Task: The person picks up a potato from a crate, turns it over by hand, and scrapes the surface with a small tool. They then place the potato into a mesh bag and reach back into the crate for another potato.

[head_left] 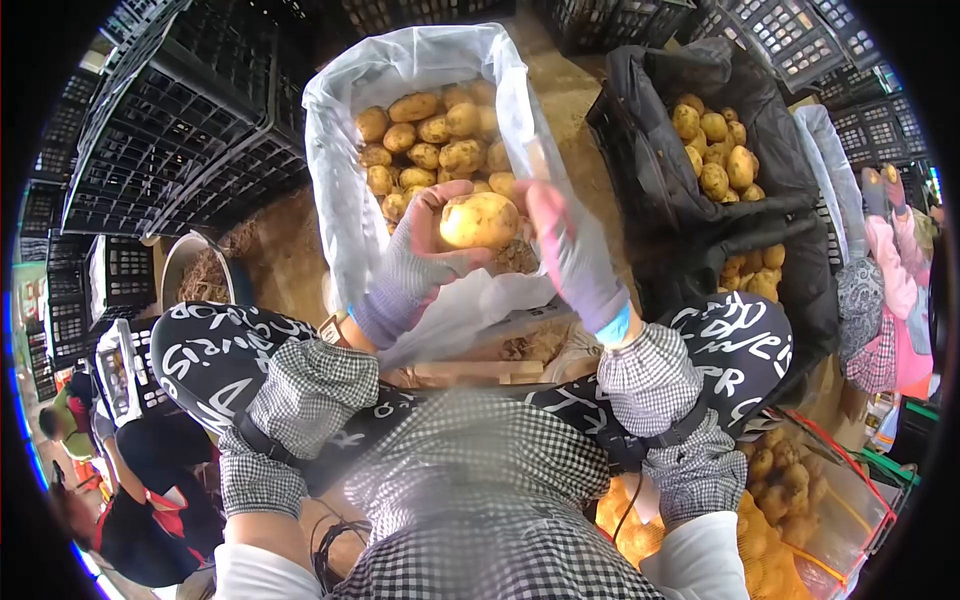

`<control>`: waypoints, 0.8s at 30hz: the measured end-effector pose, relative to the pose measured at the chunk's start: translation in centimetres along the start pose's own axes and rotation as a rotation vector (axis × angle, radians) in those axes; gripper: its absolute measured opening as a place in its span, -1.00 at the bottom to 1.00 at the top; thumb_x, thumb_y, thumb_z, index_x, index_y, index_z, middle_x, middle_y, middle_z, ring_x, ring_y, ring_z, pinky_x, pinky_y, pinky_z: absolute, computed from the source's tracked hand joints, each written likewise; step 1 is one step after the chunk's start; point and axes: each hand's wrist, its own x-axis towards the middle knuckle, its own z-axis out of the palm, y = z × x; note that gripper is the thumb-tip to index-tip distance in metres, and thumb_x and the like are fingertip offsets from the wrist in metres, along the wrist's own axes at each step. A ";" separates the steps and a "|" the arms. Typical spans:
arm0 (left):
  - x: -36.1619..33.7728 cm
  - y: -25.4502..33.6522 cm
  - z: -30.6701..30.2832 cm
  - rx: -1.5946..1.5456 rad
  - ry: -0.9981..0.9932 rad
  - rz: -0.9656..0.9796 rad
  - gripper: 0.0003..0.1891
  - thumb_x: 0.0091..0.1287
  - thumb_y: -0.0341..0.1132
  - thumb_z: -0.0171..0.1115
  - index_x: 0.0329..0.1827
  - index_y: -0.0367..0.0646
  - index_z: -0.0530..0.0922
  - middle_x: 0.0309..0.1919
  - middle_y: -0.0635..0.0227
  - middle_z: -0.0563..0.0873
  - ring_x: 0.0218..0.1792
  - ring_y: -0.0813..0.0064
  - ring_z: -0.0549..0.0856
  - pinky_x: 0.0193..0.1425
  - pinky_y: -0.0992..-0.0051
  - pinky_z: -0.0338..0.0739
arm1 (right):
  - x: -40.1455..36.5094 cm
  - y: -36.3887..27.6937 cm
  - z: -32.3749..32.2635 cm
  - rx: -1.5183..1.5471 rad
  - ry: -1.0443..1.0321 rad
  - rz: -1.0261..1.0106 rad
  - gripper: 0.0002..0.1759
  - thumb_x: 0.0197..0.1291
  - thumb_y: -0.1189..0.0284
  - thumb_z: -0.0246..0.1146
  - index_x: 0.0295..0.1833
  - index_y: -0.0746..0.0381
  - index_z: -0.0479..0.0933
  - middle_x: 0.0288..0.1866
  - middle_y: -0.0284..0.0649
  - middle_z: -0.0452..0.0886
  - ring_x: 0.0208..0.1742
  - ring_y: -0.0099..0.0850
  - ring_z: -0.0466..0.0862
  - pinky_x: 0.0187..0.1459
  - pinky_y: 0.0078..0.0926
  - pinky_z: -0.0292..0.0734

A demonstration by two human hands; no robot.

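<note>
My left hand (pixel 412 262), in a grey knit glove with bare fingertips, is closed around a large yellow potato (pixel 478 220). Thumb and fingers grip its left side, over the near half of a lined crate. My right hand (pixel 572 250), gloved the same way with a blue band at the wrist, is beside the potato's right end. Its fingers are extended and hold nothing. Below both hands, many potatoes (pixel 432 130) with soil marks fill the far part of the crate, which has a translucent white plastic liner (pixel 330 130) folded over its rim.
Black-lined crates (pixel 640 130) with potatoes stand to the right. Stacked black crates (pixel 165 130) rise at the left, near a bucket (pixel 240 285) of debris. An orange net sack (pixel 770 550) lies at lower right. Other people (pixel 150 490) are at both sides.
</note>
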 end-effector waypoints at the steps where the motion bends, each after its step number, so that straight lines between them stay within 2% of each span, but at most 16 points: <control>1: 0.0 0.2 0.5 0.012 -0.001 -0.003 -0.25 0.19 -0.63 0.41 0.44 -0.18 0.26 0.23 0.33 0.48 0.10 0.56 0.59 0.15 0.55 0.55 | -0.4 -1.7 0.1 -0.092 -0.044 -0.001 -0.52 0.55 0.13 0.06 0.16 0.35 0.56 -0.08 -0.10 0.73 -0.06 -0.37 0.71 -0.02 -0.40 0.58; 3: -0.3 -0.1 1.0 0.038 0.010 -0.019 -0.25 0.17 -0.61 0.44 0.43 -0.18 0.27 0.20 0.33 0.50 0.11 0.56 0.58 0.16 0.54 0.54 | -1.2 -2.7 0.9 -0.195 -0.072 0.057 -0.56 0.51 0.16 0.10 0.14 0.34 0.54 -0.14 -0.01 0.71 -0.11 -0.25 0.72 -0.07 -0.37 0.57; 6: -0.4 -1.0 1.0 0.040 0.020 -0.010 -0.25 0.15 -0.59 0.48 0.40 -0.19 0.29 0.18 0.32 0.52 0.13 0.55 0.57 0.18 0.53 0.53 | -1.7 -2.3 0.8 0.025 -0.096 -0.019 -0.73 0.51 0.29 0.09 0.08 0.24 0.54 -0.17 -0.05 0.63 -0.14 -0.02 0.65 -0.05 -0.15 0.57; 9: -0.4 -1.7 0.9 -0.058 -0.021 0.056 -0.24 0.14 -0.58 0.51 0.39 -0.19 0.29 0.19 0.31 0.51 0.15 0.52 0.56 0.20 0.51 0.53 | -1.6 0.9 1.8 -0.111 0.038 -0.095 -0.74 0.52 0.33 0.07 0.05 0.29 0.53 -0.13 -0.04 0.62 -0.08 -0.04 0.64 0.01 -0.22 0.54; 11: -0.4 -1.7 1.2 -0.146 -0.057 0.100 -0.23 0.12 -0.57 0.53 0.38 -0.19 0.29 0.19 0.30 0.50 0.16 0.49 0.56 0.21 0.48 0.53 | -2.0 1.4 2.2 0.236 0.052 0.142 -0.54 0.56 0.08 -0.05 0.08 0.26 0.54 -0.29 -0.21 0.61 -0.30 -0.34 0.63 -0.19 -0.42 0.57; 13: 0.1 -1.4 1.2 -0.203 -0.050 0.138 -0.22 0.08 -0.57 0.56 0.35 -0.21 0.30 0.17 0.28 0.52 0.17 0.46 0.58 0.25 0.42 0.58 | -1.8 1.5 1.9 0.356 0.034 0.205 -0.41 0.58 -0.06 -0.11 0.11 0.25 0.54 -0.37 -0.30 0.61 -0.42 -0.51 0.62 -0.31 -0.54 0.57; 14: 0.4 -1.2 1.1 -0.231 -0.044 0.161 -0.22 0.06 -0.57 0.58 0.33 -0.23 0.31 0.16 0.27 0.53 0.18 0.45 0.59 0.26 0.40 0.60 | -1.4 1.6 1.2 0.307 0.009 0.148 -0.39 0.57 -0.08 -0.11 0.12 0.26 0.53 -0.36 -0.31 0.61 -0.43 -0.54 0.61 -0.33 -0.56 0.56; 16: 0.6 -1.3 0.7 -0.178 -0.023 0.158 -0.19 0.07 -0.54 0.59 0.36 -0.22 0.28 0.16 0.26 0.53 0.16 0.45 0.60 0.24 0.40 0.61 | -0.6 -0.2 0.2 0.402 -0.101 0.243 -0.35 0.56 -0.11 -0.11 0.14 0.29 0.52 -0.35 -0.32 0.62 -0.43 -0.57 0.60 -0.34 -0.57 0.56; 18: 0.5 -1.1 0.4 -0.161 -0.039 0.136 -0.18 0.09 -0.50 0.59 0.39 -0.22 0.27 0.17 0.26 0.53 0.14 0.46 0.61 0.21 0.40 0.61 | -0.3 -2.6 -1.1 0.679 -0.273 0.555 -0.33 0.55 -0.11 -0.09 0.16 0.33 0.51 -0.35 -0.32 0.63 -0.44 -0.58 0.60 -0.34 -0.57 0.56; 19: 0.4 -1.0 0.4 -0.174 -0.064 0.117 -0.19 0.11 -0.48 0.59 0.40 -0.22 0.27 0.17 0.25 0.53 0.13 0.47 0.61 0.19 0.40 0.62 | -0.5 -1.9 -1.2 0.753 -0.436 0.488 -0.32 0.51 -0.09 0.04 0.28 0.36 0.44 -0.12 -0.25 0.64 -0.18 -0.54 0.65 -0.10 -0.54 0.60; 20: 0.2 -0.8 0.5 -0.189 -0.090 0.100 -0.19 0.13 -0.45 0.59 0.41 -0.21 0.27 0.18 0.25 0.52 0.12 0.48 0.61 0.18 0.40 0.62 | -0.7 -2.4 -1.2 0.686 -0.384 0.398 -0.35 0.48 -0.05 0.11 0.28 0.34 0.47 -0.13 -0.24 0.66 -0.17 -0.53 0.67 -0.07 -0.55 0.60; 21: -0.1 -0.5 0.6 -0.141 -0.117 0.125 -0.15 0.23 -0.25 0.56 0.48 -0.25 0.22 0.23 0.23 0.51 0.15 0.46 0.60 0.23 0.40 0.57 | -0.9 -3.6 -1.2 0.620 -0.334 0.307 -0.37 0.45 -0.02 0.18 0.29 0.32 0.49 -0.14 -0.24 0.68 -0.16 -0.52 0.69 -0.04 -0.55 0.60; 23: 0.1 -1.3 0.0 0.046 -0.104 0.196 -0.12 0.27 -0.14 0.52 0.52 -0.26 0.18 0.25 0.22 0.51 0.19 0.44 0.59 0.29 0.41 0.52 | -0.9 -3.7 -0.7 0.565 -0.219 0.157 -0.34 0.34 0.02 0.35 0.32 0.30 0.48 0.01 -0.23 0.67 0.04 -0.49 0.66 0.16 -0.52 0.55; 24: 0.2 -1.7 -0.3 0.139 -0.096 0.230 -0.10 0.29 -0.08 0.50 0.54 -0.27 0.16 0.26 0.22 0.50 0.21 0.43 0.58 0.32 0.41 0.50 | -1.0 -3.5 -0.6 0.618 -0.221 0.156 -0.30 0.33 0.07 0.37 0.38 0.31 0.41 0.10 -0.21 0.60 0.14 -0.48 0.60 0.24 -0.49 0.49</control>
